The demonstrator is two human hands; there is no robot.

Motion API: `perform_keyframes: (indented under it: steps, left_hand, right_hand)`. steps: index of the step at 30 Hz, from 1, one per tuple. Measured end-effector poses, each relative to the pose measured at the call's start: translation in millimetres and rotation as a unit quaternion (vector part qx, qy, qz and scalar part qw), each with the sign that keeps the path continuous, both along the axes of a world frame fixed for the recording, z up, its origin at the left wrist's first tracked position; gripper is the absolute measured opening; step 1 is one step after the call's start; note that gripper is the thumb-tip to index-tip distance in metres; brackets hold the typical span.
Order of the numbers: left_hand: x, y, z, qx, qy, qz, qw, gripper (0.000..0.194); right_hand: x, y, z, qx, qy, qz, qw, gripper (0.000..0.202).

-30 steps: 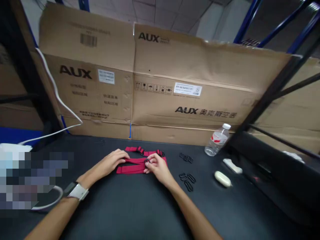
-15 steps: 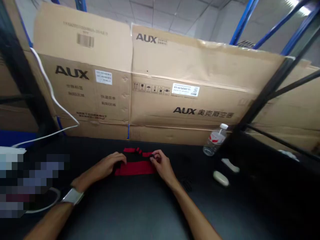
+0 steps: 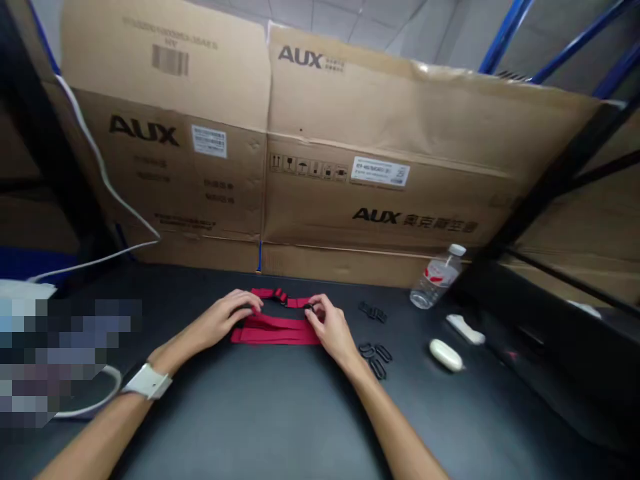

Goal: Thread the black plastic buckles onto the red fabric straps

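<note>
Several red webbing straps (image 3: 275,337) lie flat, side by side, on the black table. Beyond them runs a narrow red strap (image 3: 297,302) fitted with a black buckle (image 3: 280,297). My left hand (image 3: 231,313) is closed, its fingertips pinching red strap at the left end; the exact grip is partly hidden. A small black ring-like piece (image 3: 309,307) at the right end of the narrow strap sits between the thumb and fingers of my right hand (image 3: 330,327). To the right lie loose black loops (image 3: 377,360) and small black clips (image 3: 373,311).
A water bottle (image 3: 435,279) stands at the back right, with a pale oval object (image 3: 446,355) and a white piece (image 3: 465,329) in front. Cardboard (image 3: 320,213) walls the back. A white cable (image 3: 107,193) hangs at left; a blurred-out patch (image 3: 60,360) covers the left edge.
The view has tilted down slightly and brightened. My left hand has lifted a red strap edge a little, so separate strips now show. My right hand still grips the black piece.
</note>
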State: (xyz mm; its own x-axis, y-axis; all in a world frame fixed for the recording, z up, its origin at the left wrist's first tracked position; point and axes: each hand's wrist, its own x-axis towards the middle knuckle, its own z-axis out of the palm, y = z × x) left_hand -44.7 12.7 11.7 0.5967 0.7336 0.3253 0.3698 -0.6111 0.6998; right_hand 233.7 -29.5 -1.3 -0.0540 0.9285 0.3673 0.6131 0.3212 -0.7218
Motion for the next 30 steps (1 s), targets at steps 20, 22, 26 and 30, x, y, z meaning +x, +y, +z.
perform_keyframes:
  steps: [20, 22, 26, 30]
  left_hand:
    - [45, -31, 5.8, -0.249, -0.172, -0.022, 0.953, 0.029]
    - [50, -34, 4.0, -0.251, -0.166, -0.041, 0.953, 0.031]
    - [53, -37, 2.5, -0.254, -0.182, -0.058, 0.948, 0.03]
    - [57, -39, -1.3, -0.268, -0.212, -0.063, 0.938, 0.028]
  right_hand:
    - [-31, -16, 15.5, -0.165, 0.411, 0.205, 0.873, 0.031]
    - [-31, -17, 15.1, -0.181, 0.41, 0.232, 0.863, 0.031]
    - [-31, -16, 12.8, -0.19, 0.4, 0.248, 0.862, 0.03]
    - [-34, -17, 10.6, -0.195, 0.389, 0.271, 0.859, 0.031]
